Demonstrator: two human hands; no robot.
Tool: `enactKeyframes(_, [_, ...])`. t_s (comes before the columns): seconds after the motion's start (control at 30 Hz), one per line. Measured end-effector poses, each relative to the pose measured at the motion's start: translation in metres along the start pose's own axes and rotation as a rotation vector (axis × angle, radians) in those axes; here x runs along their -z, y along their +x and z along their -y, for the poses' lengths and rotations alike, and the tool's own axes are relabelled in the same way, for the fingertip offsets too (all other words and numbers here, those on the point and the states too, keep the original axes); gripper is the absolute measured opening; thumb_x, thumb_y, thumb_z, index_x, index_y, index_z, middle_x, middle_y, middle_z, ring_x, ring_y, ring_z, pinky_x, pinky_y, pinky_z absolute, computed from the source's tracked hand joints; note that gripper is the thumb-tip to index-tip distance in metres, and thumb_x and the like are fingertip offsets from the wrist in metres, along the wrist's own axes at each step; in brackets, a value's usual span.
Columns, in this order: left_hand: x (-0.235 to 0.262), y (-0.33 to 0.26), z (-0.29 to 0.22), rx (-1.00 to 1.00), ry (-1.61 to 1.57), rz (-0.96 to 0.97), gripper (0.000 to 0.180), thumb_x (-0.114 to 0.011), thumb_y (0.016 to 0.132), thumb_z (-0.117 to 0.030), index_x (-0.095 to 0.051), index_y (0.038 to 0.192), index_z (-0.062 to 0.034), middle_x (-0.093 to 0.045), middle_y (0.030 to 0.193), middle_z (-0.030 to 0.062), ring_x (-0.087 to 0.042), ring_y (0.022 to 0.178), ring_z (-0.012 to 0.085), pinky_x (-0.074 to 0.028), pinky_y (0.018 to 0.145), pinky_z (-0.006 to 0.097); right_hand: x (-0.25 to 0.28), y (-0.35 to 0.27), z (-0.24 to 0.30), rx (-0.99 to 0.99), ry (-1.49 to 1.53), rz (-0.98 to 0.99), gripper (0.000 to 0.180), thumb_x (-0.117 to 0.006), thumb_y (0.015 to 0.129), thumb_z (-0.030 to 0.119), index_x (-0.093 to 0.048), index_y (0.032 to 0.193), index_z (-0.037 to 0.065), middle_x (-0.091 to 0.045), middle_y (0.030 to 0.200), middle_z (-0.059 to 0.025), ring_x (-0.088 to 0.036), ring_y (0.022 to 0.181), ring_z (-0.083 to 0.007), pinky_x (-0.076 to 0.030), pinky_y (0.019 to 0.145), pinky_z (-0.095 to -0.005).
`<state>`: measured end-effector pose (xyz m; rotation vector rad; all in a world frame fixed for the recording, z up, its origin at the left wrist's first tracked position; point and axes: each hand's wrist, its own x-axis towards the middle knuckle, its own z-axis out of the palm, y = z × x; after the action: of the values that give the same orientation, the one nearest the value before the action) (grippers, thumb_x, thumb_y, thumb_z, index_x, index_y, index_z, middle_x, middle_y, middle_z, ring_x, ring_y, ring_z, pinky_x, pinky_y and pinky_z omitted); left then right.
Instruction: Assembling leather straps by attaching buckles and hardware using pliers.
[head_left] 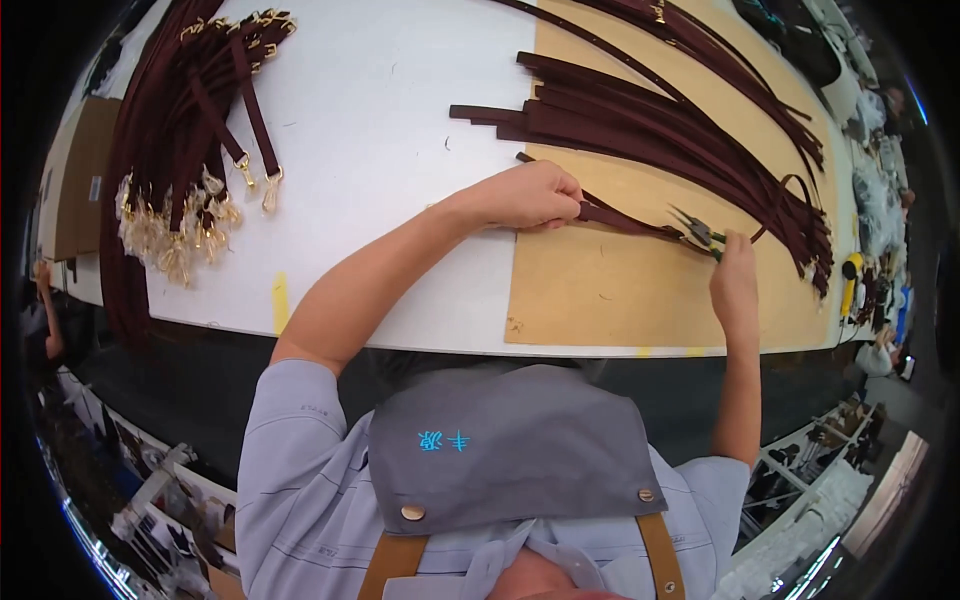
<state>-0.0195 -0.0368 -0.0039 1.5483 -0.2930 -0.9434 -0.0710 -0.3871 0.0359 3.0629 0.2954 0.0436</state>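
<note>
Left hand [528, 196] clamps one dark maroon strap [625, 220] flat on the brown board [600, 290], right hand [733, 278] grips one pair of pliers [697, 231] at its far end, two strap heaps lying beyond on the white table [390, 130].

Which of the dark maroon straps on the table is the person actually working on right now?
The single strap on the tan board, pinned by the left hand while the right hand puts pliers to it. The others lie untouched in piles.
</note>
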Motion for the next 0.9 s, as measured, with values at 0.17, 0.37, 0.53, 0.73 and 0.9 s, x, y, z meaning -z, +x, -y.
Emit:
enactKeyframes(0.17, [0.001,-0.003,0.012,-0.148,0.23,-0.154,0.019,-0.053,0.085,-0.014,-0.063,0.091,0.0016,-0.058,0.066,0.0049,-0.051,0.061,0.0119,-0.042,0.059,0.028,-0.011,-0.003,-0.062,-0.23,-0.114,0.117,0.036,-0.051,0.086,-0.001,-0.046,0.122,-0.008,-0.053,0.116,-0.0247,-0.05,0.111,-0.0415,-0.043,0.092,-0.0459])
enactKeyframes(0.37, [-0.019,0.002,0.013,-0.273,0.502,-0.274,0.021,-0.055,0.086,-0.013,-0.062,0.099,0.002,-0.065,0.082,0.0179,-0.06,0.071,0.0271,-0.047,0.067,0.034,0.0,0.05,0.081,0.002,0.814,0.165,0.033,-0.064,0.09,0.021,-0.061,0.11,-0.004,-0.065,0.106,-0.0163,-0.063,0.097,-0.0273,-0.051,0.083,-0.0359])
enactKeyframes(0.53, [-0.028,-0.004,0.016,-0.295,0.495,-0.281,0.02,-0.054,0.087,-0.013,-0.062,0.099,0.0019,-0.066,0.083,0.0179,-0.061,0.072,0.0287,-0.047,0.069,0.035,-0.023,0.099,0.142,0.482,0.698,0.235,0.021,-0.061,0.088,0.01,-0.057,0.103,-0.005,-0.061,0.089,-0.0141,-0.06,0.08,-0.0204,-0.049,0.071,-0.0325])
enactKeyframes(0.73, [-0.015,-0.01,0.012,-0.199,0.366,-0.285,0.019,-0.056,0.087,-0.013,-0.062,0.095,0.003,-0.061,0.07,0.0089,-0.054,0.062,0.0157,-0.044,0.06,0.031,0.006,0.094,0.148,0.081,1.454,0.304,0.016,-0.057,0.094,0.013,-0.059,0.105,0.001,-0.062,0.08,-0.0044,-0.053,0.066,-0.0088,-0.039,0.058,-0.0217])
enactKeyframes(0.9, [-0.005,-0.013,0.01,-0.047,0.11,-0.164,0.019,-0.054,0.092,-0.015,-0.062,0.093,0.0023,-0.05,0.062,-0.0027,-0.042,0.055,0.0061,-0.036,0.052,0.025,0.027,0.082,0.127,0.18,1.194,0.234,0.021,-0.062,0.092,0.019,-0.067,0.087,-0.002,-0.062,0.072,-0.0011,-0.05,0.063,-0.0086,-0.04,0.058,-0.0245])
